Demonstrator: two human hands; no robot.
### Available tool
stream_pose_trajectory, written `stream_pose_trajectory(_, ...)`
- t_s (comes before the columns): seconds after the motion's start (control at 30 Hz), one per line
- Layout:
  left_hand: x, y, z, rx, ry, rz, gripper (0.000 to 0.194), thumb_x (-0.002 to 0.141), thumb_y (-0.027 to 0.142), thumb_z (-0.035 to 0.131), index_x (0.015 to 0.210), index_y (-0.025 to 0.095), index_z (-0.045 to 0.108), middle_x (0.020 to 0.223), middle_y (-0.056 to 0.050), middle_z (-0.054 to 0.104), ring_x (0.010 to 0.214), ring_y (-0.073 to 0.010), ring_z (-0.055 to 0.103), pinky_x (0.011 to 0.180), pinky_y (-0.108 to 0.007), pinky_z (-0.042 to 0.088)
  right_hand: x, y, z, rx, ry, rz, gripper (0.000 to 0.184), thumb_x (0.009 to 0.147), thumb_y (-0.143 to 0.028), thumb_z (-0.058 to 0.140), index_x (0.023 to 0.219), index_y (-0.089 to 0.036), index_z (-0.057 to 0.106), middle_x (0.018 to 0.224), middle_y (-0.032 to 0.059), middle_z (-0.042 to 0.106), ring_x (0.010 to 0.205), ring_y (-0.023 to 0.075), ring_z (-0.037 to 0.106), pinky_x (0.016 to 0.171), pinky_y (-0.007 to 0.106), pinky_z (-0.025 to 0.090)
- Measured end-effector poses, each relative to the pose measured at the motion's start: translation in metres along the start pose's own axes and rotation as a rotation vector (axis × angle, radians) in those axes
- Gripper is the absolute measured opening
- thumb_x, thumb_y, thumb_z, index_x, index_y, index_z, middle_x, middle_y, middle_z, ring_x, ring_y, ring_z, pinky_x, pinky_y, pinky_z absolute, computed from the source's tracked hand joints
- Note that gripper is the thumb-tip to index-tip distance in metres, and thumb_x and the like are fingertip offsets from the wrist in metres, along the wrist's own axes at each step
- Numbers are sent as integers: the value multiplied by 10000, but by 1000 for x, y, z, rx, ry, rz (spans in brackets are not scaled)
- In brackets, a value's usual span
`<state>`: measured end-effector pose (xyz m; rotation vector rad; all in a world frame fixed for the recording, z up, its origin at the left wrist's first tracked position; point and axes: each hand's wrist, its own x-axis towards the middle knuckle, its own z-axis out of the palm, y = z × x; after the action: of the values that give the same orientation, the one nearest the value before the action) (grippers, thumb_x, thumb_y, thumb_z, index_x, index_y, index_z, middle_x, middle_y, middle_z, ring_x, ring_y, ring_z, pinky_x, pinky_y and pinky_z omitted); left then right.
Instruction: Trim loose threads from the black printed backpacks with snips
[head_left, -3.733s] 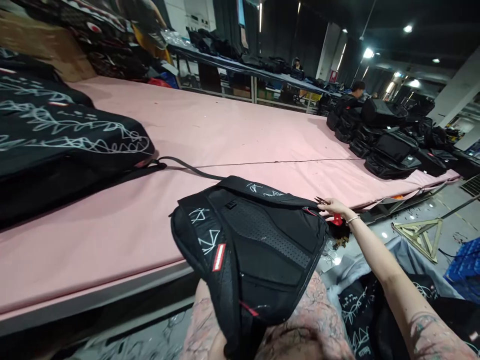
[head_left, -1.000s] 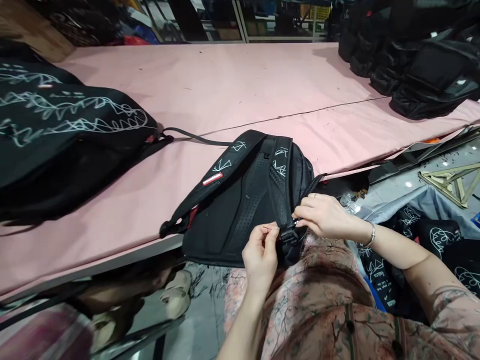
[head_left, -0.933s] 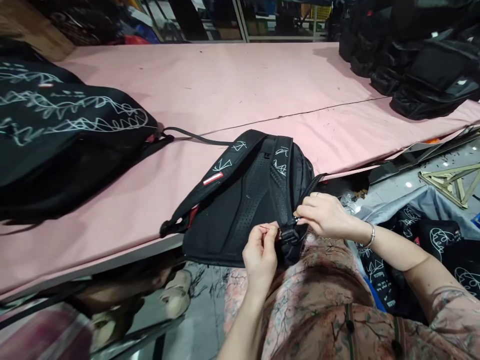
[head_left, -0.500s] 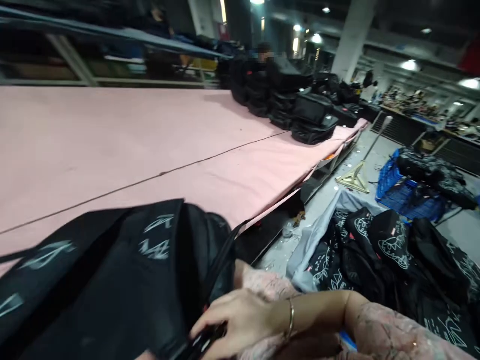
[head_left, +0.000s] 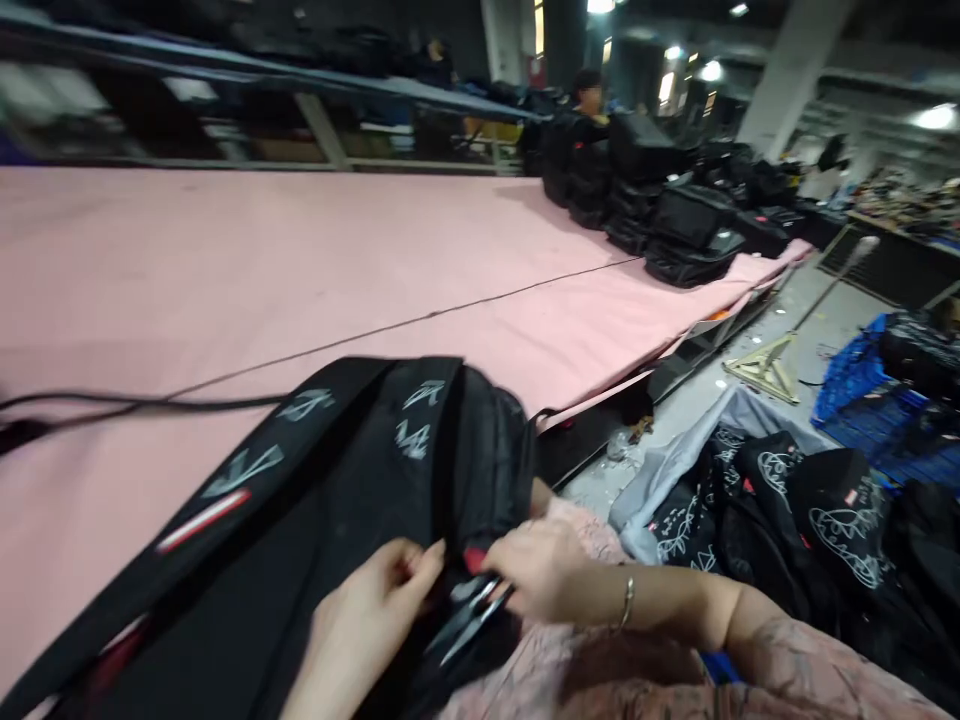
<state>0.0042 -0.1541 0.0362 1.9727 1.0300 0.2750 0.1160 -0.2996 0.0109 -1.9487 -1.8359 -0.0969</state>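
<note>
A black backpack with white line prints lies on the pink-covered table, at its near edge. My left hand is at the bag's side edge, thumb and fingertips pinched together. Whatever they pinch is too small to make out. My right hand is closed around a pair of scissors, whose metal blades point down and left beside the bag. A small red patch shows by the right fingertips; I cannot tell what it belongs to.
Black bags are stacked at the table's far right end, with a person behind them. Printed black bags fill a grey-lined container at right. A blue crate and a metal-footed stand are on the floor.
My left hand has come up into view at the bag's edge. My right hand, with the scissors, has moved up and right. The view has swung left, and more of the bag shows.
</note>
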Motion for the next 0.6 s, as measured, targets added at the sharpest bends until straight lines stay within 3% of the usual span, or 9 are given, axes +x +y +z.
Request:
stream_pose_trajectory(0.07,-8,-1,10,-269,21,-85,335,632,480,615,536,183,490,455,27,558,442,-134,547,425,-203,412,-5,1,4,97,84,88,160,829,-232,494,948,-170,581,816,37,658,772,156,600,703,273,456)
stream_pose_trajectory(0.23,-22,2,35,-925,267,-205,323,596,395,708,632,163,486,685,-15,655,596,-126,614,545,-209,487,-18,-12,15,269,163,219,206,843,-213,506,1016,-165,606,879,77,684,785,183,618,720,300,465)
stream_pose_trajectory(0.33,-27,0,41,-1213,221,-225,313,613,336,730,657,165,472,769,-58,689,765,-182,657,634,-251,515,-27,-20,14,403,154,205,301,835,-206,503,1127,-157,554,934,87,681,760,184,617,679,302,476)
stream_pose_trajectory(0.5,-27,-8,39,-1357,125,-253,262,657,296,719,706,158,502,868,-106,703,805,-190,665,716,-293,532,-25,-5,-5,642,106,237,337,771,-194,562,1107,-214,552,880,31,646,716,149,578,632,263,463)
stream_pose_trajectory(0.6,-26,-10,38,-1371,102,-261,231,679,280,702,713,150,514,864,-111,705,782,-185,668,700,-283,537,-13,17,-15,597,164,287,266,796,-228,546,1060,-194,550,880,44,607,770,160,560,686,291,456)
